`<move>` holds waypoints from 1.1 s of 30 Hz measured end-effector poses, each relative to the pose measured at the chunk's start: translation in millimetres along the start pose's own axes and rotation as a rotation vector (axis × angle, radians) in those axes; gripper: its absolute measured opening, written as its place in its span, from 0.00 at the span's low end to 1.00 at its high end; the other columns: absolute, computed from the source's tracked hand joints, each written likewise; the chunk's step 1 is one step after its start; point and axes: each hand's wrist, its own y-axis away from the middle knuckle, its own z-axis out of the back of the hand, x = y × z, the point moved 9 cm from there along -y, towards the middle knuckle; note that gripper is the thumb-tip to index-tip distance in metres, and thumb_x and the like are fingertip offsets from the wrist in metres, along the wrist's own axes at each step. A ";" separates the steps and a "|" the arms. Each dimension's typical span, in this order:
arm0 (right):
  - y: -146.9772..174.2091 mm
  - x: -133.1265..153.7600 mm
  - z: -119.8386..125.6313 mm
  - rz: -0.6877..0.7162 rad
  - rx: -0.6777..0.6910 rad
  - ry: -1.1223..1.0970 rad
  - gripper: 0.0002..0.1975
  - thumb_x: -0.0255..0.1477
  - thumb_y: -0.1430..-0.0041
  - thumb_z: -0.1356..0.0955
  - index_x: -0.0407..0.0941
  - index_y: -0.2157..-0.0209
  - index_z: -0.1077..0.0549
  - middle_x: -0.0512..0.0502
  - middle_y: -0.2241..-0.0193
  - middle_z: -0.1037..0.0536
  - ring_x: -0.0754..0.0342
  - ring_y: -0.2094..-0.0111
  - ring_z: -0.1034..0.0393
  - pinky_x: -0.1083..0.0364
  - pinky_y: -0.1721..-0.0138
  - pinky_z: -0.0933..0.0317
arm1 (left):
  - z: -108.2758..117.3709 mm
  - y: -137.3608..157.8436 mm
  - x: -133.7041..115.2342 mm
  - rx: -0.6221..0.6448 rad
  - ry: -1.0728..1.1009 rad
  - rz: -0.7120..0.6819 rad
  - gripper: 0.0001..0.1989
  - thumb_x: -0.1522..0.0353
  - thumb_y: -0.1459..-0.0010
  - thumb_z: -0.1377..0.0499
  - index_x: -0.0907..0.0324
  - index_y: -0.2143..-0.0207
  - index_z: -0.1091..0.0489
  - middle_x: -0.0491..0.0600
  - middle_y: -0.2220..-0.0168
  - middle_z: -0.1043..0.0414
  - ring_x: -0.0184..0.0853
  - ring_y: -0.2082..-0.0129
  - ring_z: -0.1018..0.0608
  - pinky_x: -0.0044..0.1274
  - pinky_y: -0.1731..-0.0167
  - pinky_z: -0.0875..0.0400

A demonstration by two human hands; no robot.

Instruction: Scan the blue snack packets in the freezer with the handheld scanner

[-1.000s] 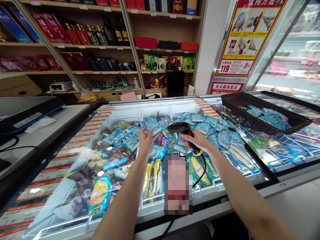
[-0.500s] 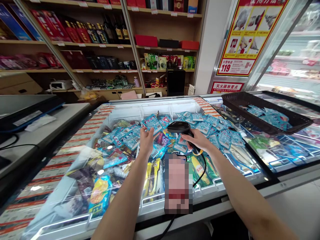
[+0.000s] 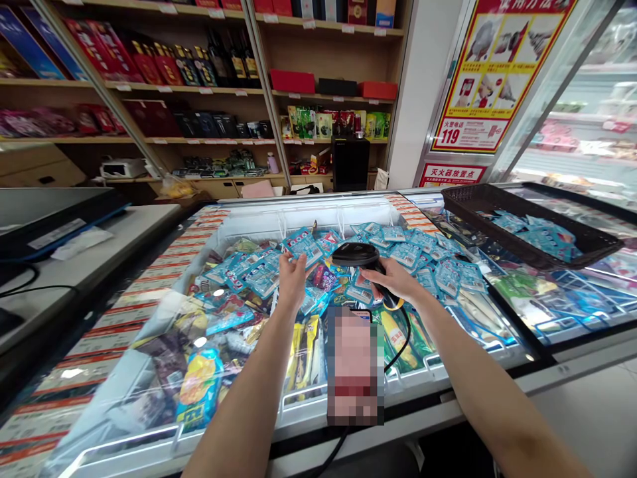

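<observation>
My left hand (image 3: 292, 275) has its fingers closed on the edge of a small blue packet (image 3: 306, 243), which is tilted up over the glass freezer top. In my right hand (image 3: 393, 279) is a black barcode scanner (image 3: 355, 253), gripped by its handle, its head turned left toward the blue packet. The scanner's black cable (image 3: 409, 328) loops down past a phone (image 3: 355, 368) whose screen is blurred out. Many similar blue packets (image 3: 448, 275) lie spread on the glass to the right, and more blue packets (image 3: 259, 279) lie around my left hand.
A dark plastic basket (image 3: 472, 206) with blue packets stands at the right on the freezer. Under the glass are wrapped frozen goods (image 3: 199, 388). A counter (image 3: 129, 245) with a dark device is at the left. Shelves (image 3: 328, 26) of boxes and bottles rise behind.
</observation>
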 end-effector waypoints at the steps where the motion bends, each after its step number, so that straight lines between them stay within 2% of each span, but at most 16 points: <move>1: -0.3 -0.6 0.7 0.001 -0.009 -0.008 0.17 0.44 0.44 0.34 0.43 0.66 0.29 0.46 0.75 0.22 0.58 0.85 0.34 0.57 0.81 0.38 | 0.1 -0.1 -0.2 -0.009 0.002 -0.001 0.19 0.61 0.50 0.38 0.54 0.61 0.45 0.38 0.73 0.41 0.25 0.70 0.29 0.34 0.57 0.25; 5: -2.8 -6.8 11.6 -0.009 -0.099 -0.092 0.19 0.44 0.45 0.33 0.43 0.62 0.31 0.44 0.67 0.21 0.59 0.85 0.33 0.57 0.84 0.39 | 6.9 -0.9 -8.9 -0.080 -0.061 -0.037 0.20 0.60 0.50 0.39 0.54 0.59 0.45 0.38 0.74 0.41 0.26 0.75 0.30 0.33 0.60 0.25; 8: -3.5 -13.4 28.0 -0.025 -0.211 -0.155 0.19 0.44 0.46 0.32 0.43 0.62 0.31 0.44 0.67 0.21 0.59 0.85 0.33 0.58 0.85 0.39 | 17.9 -0.8 -32.3 -0.122 -0.345 -0.148 0.21 0.58 0.47 0.41 0.56 0.55 0.42 0.44 0.71 0.33 0.32 0.73 0.27 0.34 0.62 0.26; 11: -2.0 -21.1 45.9 -0.052 -0.319 -0.196 0.19 0.44 0.47 0.32 0.42 0.62 0.30 0.43 0.68 0.21 0.59 0.85 0.33 0.59 0.86 0.39 | 37.5 2.7 -63.0 -0.244 -0.715 -0.289 0.21 0.57 0.44 0.44 0.58 0.51 0.39 0.51 0.66 0.28 0.39 0.68 0.24 0.35 0.58 0.30; 13: -1.2 -27.0 54.7 -0.077 -0.362 -0.218 0.19 0.44 0.47 0.32 0.42 0.63 0.29 0.44 0.70 0.20 0.59 0.85 0.33 0.59 0.86 0.38 | 50.2 4.0 -74.0 -0.303 -0.846 -0.308 0.22 0.59 0.42 0.46 0.58 0.48 0.40 0.53 0.65 0.28 0.42 0.65 0.24 0.35 0.56 0.32; 16: -0.4 -33.0 63.5 -0.087 -0.415 -0.250 0.17 0.43 0.47 0.32 0.43 0.64 0.28 0.44 0.71 0.21 0.59 0.86 0.33 0.59 0.86 0.38 | 62.3 5.4 -78.7 -0.369 -1.010 -0.259 0.26 0.64 0.42 0.48 0.62 0.42 0.44 0.56 0.64 0.28 0.47 0.61 0.24 0.39 0.54 0.34; 18: -0.1 -34.2 65.8 -0.085 -0.434 -0.262 0.17 0.42 0.47 0.32 0.42 0.65 0.28 0.44 0.71 0.21 0.59 0.86 0.34 0.59 0.87 0.38 | 61.3 8.6 -80.1 -0.406 -1.154 -0.237 0.29 0.66 0.43 0.47 0.64 0.40 0.47 0.62 0.58 0.29 0.52 0.55 0.26 0.44 0.52 0.37; 20: 0.0 -33.5 65.0 -0.091 -0.427 -0.265 0.17 0.42 0.47 0.31 0.42 0.64 0.28 0.44 0.71 0.21 0.58 0.85 0.33 0.58 0.86 0.38 | 53.5 14.2 -82.8 -0.432 -1.297 -0.256 0.32 0.67 0.45 0.45 0.62 0.39 0.48 0.66 0.48 0.35 0.56 0.47 0.32 0.48 0.51 0.40; 23: 1.4 -29.1 63.9 -0.096 -0.418 -0.269 0.18 0.42 0.48 0.31 0.42 0.63 0.28 0.45 0.73 0.21 0.58 0.85 0.32 0.59 0.86 0.37 | 35.8 20.9 -81.7 -0.364 -1.444 -0.314 0.31 0.64 0.46 0.43 0.57 0.39 0.44 0.66 0.40 0.46 0.58 0.41 0.40 0.50 0.47 0.46; 26: 2.6 -25.7 63.1 -0.100 -0.407 -0.274 0.18 0.42 0.47 0.31 0.43 0.63 0.28 0.45 0.74 0.21 0.57 0.85 0.32 0.59 0.86 0.37 | 30.2 23.0 -75.1 -0.278 -1.503 -0.320 0.26 0.61 0.44 0.44 0.58 0.43 0.39 0.65 0.36 0.51 0.56 0.37 0.47 0.53 0.44 0.56; 28: 2.8 -25.9 62.4 -0.110 -0.399 -0.275 0.17 0.42 0.47 0.31 0.42 0.63 0.28 0.46 0.76 0.22 0.57 0.85 0.32 0.59 0.86 0.37 | 35.5 22.7 -73.1 -0.288 -1.507 -0.296 0.24 0.61 0.42 0.47 0.61 0.45 0.37 0.66 0.36 0.53 0.56 0.35 0.51 0.55 0.44 0.61; 31: 2.4 -27.0 62.6 -0.103 -0.404 -0.282 0.17 0.42 0.47 0.31 0.42 0.64 0.28 0.45 0.74 0.21 0.57 0.84 0.32 0.59 0.85 0.37 | 38.8 21.5 -74.9 -0.304 -1.503 -0.297 0.22 0.66 0.42 0.49 0.62 0.45 0.37 0.67 0.35 0.55 0.54 0.34 0.55 0.58 0.45 0.64; 33: 2.2 -27.0 63.2 -0.085 -0.411 -0.287 0.17 0.42 0.48 0.31 0.42 0.64 0.28 0.44 0.71 0.21 0.58 0.84 0.32 0.59 0.86 0.37 | 31.0 20.9 -78.4 -0.282 -1.491 -0.347 0.22 0.69 0.42 0.49 0.60 0.44 0.38 0.64 0.35 0.54 0.52 0.34 0.53 0.56 0.44 0.63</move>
